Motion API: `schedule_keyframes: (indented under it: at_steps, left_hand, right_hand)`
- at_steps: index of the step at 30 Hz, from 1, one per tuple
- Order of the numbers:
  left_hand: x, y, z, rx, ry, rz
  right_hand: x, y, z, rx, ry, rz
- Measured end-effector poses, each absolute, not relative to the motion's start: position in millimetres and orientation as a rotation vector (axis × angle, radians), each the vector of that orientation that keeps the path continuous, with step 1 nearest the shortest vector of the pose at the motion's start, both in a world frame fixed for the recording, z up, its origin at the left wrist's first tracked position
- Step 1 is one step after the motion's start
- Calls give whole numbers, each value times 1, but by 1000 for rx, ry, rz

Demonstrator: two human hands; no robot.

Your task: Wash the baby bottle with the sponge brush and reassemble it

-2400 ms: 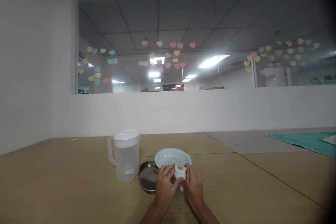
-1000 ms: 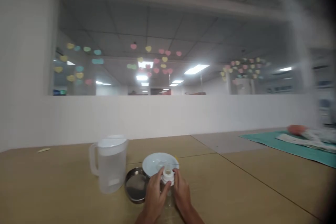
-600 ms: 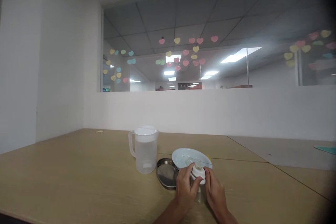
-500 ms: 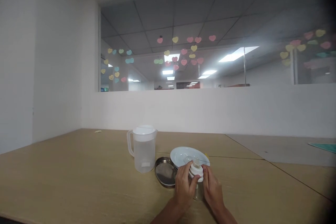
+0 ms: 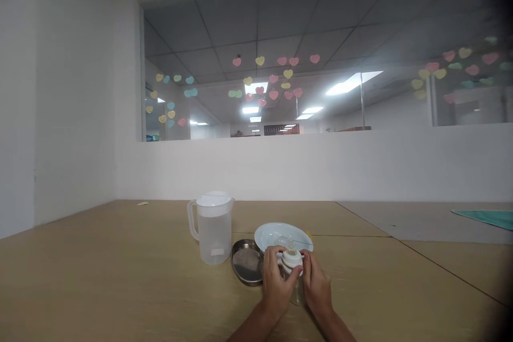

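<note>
A clear baby bottle [image 5: 297, 295] stands upright on the table in front of me, with a white collar [image 5: 292, 259] and a see-through teat at its top. My left hand [image 5: 276, 282] grips the collar from the left, its thumb against the front. From the right, the fingers of my right hand [image 5: 316, 280] press on the collar's other side. Much of the bottle's body is hidden between the hands. Just behind it lies a pale blue plate [image 5: 266, 232] with a clear item [image 5: 281, 240] on it that I cannot make out fully.
Left of the hands is a kidney-shaped metal dish [image 5: 247, 263], close to the plate. Beyond it stands a lidded translucent pitcher [image 5: 215, 232], its handle to the left. A green sheet [image 5: 489, 218] lies at the far right. The wall [image 5: 240, 171] borders the table's back.
The view has turned slightly right, so everything sits further left. Both hands stay around the bottle's collar, with only small shifts of the fingers.
</note>
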State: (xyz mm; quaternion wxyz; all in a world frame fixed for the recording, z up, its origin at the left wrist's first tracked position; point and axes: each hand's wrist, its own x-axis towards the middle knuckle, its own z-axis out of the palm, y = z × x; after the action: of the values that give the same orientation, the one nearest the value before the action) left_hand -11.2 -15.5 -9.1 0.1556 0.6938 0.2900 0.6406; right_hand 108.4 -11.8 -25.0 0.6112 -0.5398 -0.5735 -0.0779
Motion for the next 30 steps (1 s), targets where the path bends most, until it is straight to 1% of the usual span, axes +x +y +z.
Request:
schedule_keyframes:
  at_steps: [4,14,19,30]
  left_hand:
    - [-9,-18,-7,1958,901,1915]
    - [-7,-19,-9,1909,831,1884]
    - [-8,-12,-13,1887,683,1776]
    - [-15,-8,-18,2009,719,1637]
  right_hand:
    - [108,-11,-27,-1217,-1403,-172]
    - [107,-13,-24,-1224,-1408,-136]
    - [111,-11,-27,-1230,-1378,-141]
    - [109,-15,-21,-1305,-1343,-126]
